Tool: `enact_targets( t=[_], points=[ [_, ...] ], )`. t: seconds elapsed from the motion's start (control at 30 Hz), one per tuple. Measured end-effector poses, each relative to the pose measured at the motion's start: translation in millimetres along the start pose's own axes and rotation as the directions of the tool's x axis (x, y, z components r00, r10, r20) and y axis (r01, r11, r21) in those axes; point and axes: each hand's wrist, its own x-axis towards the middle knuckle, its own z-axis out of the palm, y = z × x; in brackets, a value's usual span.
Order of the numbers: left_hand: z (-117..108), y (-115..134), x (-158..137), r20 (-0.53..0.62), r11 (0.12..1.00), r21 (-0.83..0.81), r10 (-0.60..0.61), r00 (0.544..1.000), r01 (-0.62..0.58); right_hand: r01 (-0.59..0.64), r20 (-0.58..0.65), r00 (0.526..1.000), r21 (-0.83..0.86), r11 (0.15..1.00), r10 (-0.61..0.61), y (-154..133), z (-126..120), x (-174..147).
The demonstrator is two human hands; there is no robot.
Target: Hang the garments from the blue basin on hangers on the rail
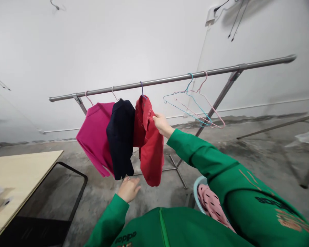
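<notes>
A red jacket point(152, 151) hangs from a purple hanger point(142, 90) on the metal rail. My right hand point(162, 125) pinches the jacket at its shoulder, on the right side. Lower down, my left hand point(129, 189) is held with its fingers apart, just below the hem of a navy garment point(121, 137); whether it touches that hem I cannot tell. Left of the navy one hangs a magenta top point(96, 128) on a pink hanger point(89, 98).
The clothes rail point(164, 81) spans the view before a white wall. A blue hanger point(190, 90) and a pink hanger point(213, 109) hang bare at its right. Below stands a light blue basin point(196, 192) holding pink spotted cloth point(211, 202). A wooden table point(23, 171) and black-framed chair point(78, 192) are at left.
</notes>
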Motion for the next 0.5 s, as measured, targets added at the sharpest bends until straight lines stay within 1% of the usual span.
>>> enact_targets(
  t=[0.2,0.27,0.3,0.37,0.43,0.47,0.5],
  points=[
    [-1.4,4.6,2.4,0.047,1.0,0.021,0.018,0.999,-0.019,0.021,-0.005,1.0,-0.052,0.998,-0.022,9.5,8.4,3.2],
    [-2.8,7.1,2.6,0.06,0.999,0.018,0.039,0.997,-0.04,0.063,0.009,0.998,-0.131,0.989,-0.063,10.9,5.3,-1.3],
    [-3.0,8.1,2.9,0.066,0.998,0.014,0.053,0.996,-0.055,0.101,0.015,0.995,-0.197,0.975,-0.1,12.6,1.6,-6.4],
    [-2.1,9.8,4.7,0.089,0.996,0.01,0.088,0.992,-0.089,0.198,0.017,0.978,-0.358,0.912,-0.206,20.9,-10.9,-23.9],
    [0.3,11.8,8.7,0.14,0.99,0.019,0.134,0.981,-0.138,0.282,0.0,0.947,-0.48,0.831,-0.321,38.9,-30.5,-50.7],
    [1.9,13.4,11.6,0.177,0.985,0.03,0.163,0.971,-0.171,0.302,-0.012,0.933,-0.518,0.8,-0.36,51.8,-42.8,-67.4],
    [3.6,15.5,14.9,0.214,0.976,0.044,0.198,0.957,-0.212,0.296,-0.022,0.93,-0.547,0.783,-0.367,66.9,-56.6,-86.2]
  ],
)
